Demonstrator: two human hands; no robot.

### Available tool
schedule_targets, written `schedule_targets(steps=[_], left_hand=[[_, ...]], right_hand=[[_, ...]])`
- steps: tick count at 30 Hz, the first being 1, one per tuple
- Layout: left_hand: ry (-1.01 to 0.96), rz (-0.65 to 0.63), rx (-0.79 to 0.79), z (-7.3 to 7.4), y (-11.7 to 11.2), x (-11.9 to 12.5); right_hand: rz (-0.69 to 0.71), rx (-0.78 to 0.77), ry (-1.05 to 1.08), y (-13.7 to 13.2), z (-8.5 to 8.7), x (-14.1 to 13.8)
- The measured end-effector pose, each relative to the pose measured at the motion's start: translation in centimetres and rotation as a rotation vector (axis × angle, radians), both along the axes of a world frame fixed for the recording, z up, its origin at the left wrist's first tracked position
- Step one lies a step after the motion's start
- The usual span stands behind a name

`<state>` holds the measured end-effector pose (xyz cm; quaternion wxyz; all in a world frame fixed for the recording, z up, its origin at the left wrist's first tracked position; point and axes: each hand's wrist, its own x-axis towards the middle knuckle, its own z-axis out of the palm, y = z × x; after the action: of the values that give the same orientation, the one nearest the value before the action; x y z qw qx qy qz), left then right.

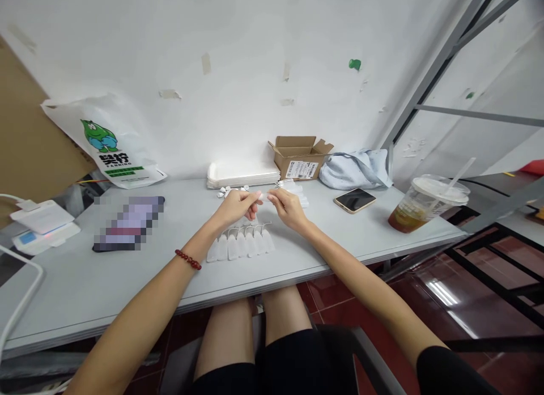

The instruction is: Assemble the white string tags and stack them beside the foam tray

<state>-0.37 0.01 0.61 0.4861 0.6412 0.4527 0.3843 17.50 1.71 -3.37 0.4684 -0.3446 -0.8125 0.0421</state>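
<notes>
My left hand point(241, 206) is closed in a pinch, with a small whitish piece at its fingertips; the kind is too small to make out. Close beside it, my right hand point(289, 209) is also pinched, its fingertips almost meeting the left ones. What the right fingers hold is hidden. Below the hands lies a row of several translucent white tag-shaped pieces point(243, 245) with thin white loops at their tops. Behind my left hand are small white caps or clips point(225, 191). More translucent pieces point(300, 192) lie behind my right hand.
On the grey table point(170, 281), a stack of white trays point(242, 174) and an open cardboard box point(301, 157) stand by the wall. A light-blue cloth point(355, 169), phone point(355, 200) and drink cup point(425, 205) are right; a blurred phone point(131, 222), charger point(45, 222) and plastic bag point(108, 143) left.
</notes>
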Motion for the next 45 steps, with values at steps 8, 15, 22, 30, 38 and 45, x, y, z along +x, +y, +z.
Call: schedule_targets(steps=[8, 15, 22, 30, 38, 45], left_hand=[[-0.030, -0.004, -0.062, 0.2, -0.3, 0.2], [-0.044, 0.019, -0.101, 0.0, -0.3, 0.4], [-0.103, 0.068, -0.176, -0.2, 0.0, 0.3], [-0.006, 0.079, -0.067, -0.5, 0.0, 0.2], [0.340, 0.055, 0.391, -1.0, 0.1, -0.2], [0.356, 0.070, 0.433, -0.8, 0.9, -1.2]], right_hand=[[0.006, -0.067, 0.039, -0.3, 0.2, 0.1], [-0.014, -0.134, 0.037, -0.1, 0.3, 0.0], [0.053, -0.163, 0.044, -0.1, 0.7, -0.6], [0.123, -0.353, 0.069, 0.0, 1.1, -0.7], [0.175, -0.509, 0.114, 1.1, 0.9, -0.3], [0.079, -0.400, 0.069, 1.0, 0.8, 0.2]])
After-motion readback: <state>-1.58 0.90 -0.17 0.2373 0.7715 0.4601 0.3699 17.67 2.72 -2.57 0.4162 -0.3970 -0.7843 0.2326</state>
